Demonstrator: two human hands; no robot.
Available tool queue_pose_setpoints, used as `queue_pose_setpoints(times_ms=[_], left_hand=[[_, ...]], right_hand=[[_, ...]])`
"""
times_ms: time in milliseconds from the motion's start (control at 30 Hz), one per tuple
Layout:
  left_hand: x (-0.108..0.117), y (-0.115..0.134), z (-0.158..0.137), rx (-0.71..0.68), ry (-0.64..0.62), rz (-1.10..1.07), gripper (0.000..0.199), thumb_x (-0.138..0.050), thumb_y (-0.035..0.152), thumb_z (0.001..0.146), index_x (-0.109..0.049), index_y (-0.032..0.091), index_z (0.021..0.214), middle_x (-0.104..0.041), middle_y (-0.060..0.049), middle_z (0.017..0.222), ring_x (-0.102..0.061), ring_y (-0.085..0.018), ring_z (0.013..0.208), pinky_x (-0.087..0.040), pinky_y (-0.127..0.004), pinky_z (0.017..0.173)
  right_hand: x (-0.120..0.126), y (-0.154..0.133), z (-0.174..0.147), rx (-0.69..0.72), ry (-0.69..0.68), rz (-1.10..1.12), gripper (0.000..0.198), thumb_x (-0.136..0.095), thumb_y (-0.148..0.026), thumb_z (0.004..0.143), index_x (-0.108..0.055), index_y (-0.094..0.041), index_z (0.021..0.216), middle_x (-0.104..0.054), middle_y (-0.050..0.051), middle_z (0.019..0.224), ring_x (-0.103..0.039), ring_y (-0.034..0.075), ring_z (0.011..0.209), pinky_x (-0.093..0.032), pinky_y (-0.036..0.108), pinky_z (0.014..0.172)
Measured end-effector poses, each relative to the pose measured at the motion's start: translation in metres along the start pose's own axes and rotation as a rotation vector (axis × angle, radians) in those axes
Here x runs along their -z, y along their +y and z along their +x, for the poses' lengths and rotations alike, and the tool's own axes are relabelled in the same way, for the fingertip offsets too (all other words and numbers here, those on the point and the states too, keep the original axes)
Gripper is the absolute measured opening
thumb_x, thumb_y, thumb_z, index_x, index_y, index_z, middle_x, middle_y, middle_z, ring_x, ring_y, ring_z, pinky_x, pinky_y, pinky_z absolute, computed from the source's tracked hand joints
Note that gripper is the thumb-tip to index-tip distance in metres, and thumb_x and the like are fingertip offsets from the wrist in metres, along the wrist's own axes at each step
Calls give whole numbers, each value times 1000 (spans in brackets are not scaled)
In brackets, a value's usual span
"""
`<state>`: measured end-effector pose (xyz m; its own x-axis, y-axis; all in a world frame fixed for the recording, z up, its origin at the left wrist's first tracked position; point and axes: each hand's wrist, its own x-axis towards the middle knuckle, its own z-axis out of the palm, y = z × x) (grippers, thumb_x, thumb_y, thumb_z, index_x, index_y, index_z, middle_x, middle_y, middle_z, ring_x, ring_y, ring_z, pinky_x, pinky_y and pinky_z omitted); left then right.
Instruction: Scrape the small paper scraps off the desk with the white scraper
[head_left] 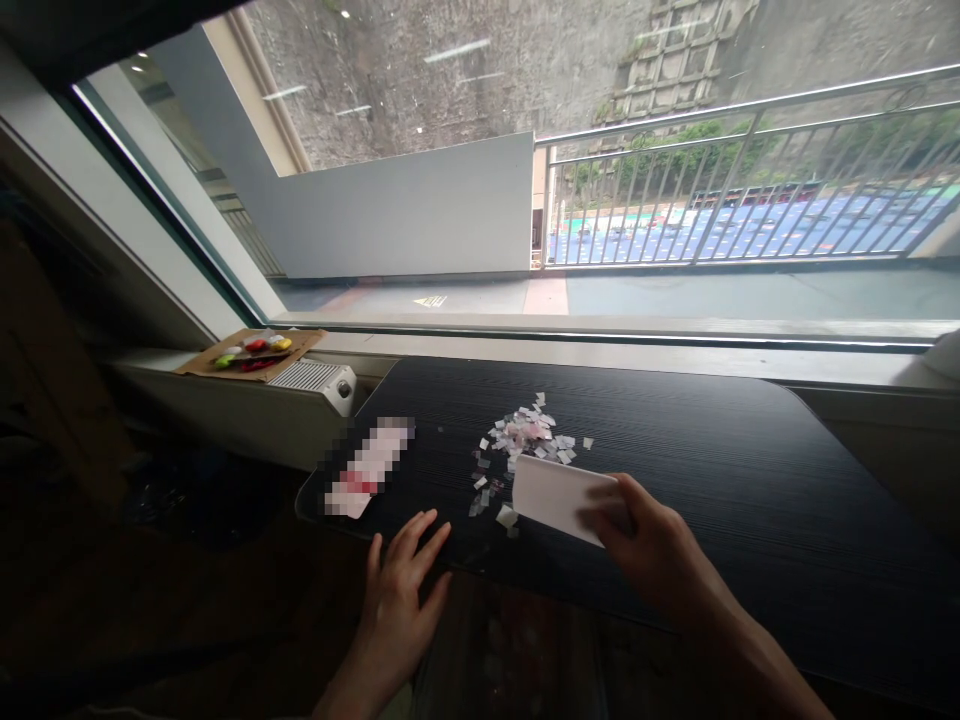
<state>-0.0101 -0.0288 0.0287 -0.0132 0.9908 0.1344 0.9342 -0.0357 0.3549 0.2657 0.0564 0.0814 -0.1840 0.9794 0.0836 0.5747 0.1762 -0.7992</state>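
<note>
My right hand (637, 525) grips one end of a stiff white card (559, 495), fingers on one side and thumb on the other. The card's free end points left, beside a loose heap of small paper scraps (529, 432) on the black table (675, 450). Several scraps lie scattered left of the card, among them a larger pale piece (507, 516) close to its lower edge. At the table's front edge, my left hand (405, 575) rests with its fingers spread and nothing in it.
A blurred-out pink and white strip (375, 455) lies at the table's left end. Beyond it, a radiator (319, 378) stands under the sill, near a cardboard sheet (199, 362) bearing colourful small items (255, 347). A large window (420, 220) runs along the table's far side.
</note>
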Motion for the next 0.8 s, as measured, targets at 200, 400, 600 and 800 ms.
queue_pose_setpoints(times_ms=[200, 400, 600, 800], left_hand=[[1, 2, 1, 3, 13, -2, 45, -44, 17, 86, -53, 30, 128, -52, -8, 139, -44, -26, 130, -22, -64, 107], [2, 5, 1, 12, 8, 6, 44, -41, 19, 86, -54, 28, 127, -52, -9, 139, -45, -27, 130, -23, -66, 106], [4, 6, 1, 18, 0, 10, 42, -43, 20, 86, -54, 29, 126, -52, -8, 139, -44, -26, 130, -23, -64, 107], [5, 7, 2, 19, -20, 5, 43, -42, 20, 87, -53, 28, 127, -51, -9, 140, -43, -27, 131, -22, -66, 106]], right_hand=[[-6, -5, 10, 54, 14, 33, 11, -52, -30, 81, -55, -24, 91, -74, 2, 77, -69, 19, 67, -50, 26, 61], [4, 0, 6, 32, -42, 24, 10, -51, -28, 81, -54, -26, 91, -76, 2, 81, -71, 21, 74, -52, 29, 66], [7, -2, 3, 57, -13, 20, 13, -51, -28, 83, -54, -26, 95, -77, 4, 86, -72, 22, 78, -53, 30, 67], [10, 2, 4, 134, -91, -21, 11, -50, -22, 83, -53, -25, 94, -76, 3, 85, -72, 20, 77, -53, 27, 68]])
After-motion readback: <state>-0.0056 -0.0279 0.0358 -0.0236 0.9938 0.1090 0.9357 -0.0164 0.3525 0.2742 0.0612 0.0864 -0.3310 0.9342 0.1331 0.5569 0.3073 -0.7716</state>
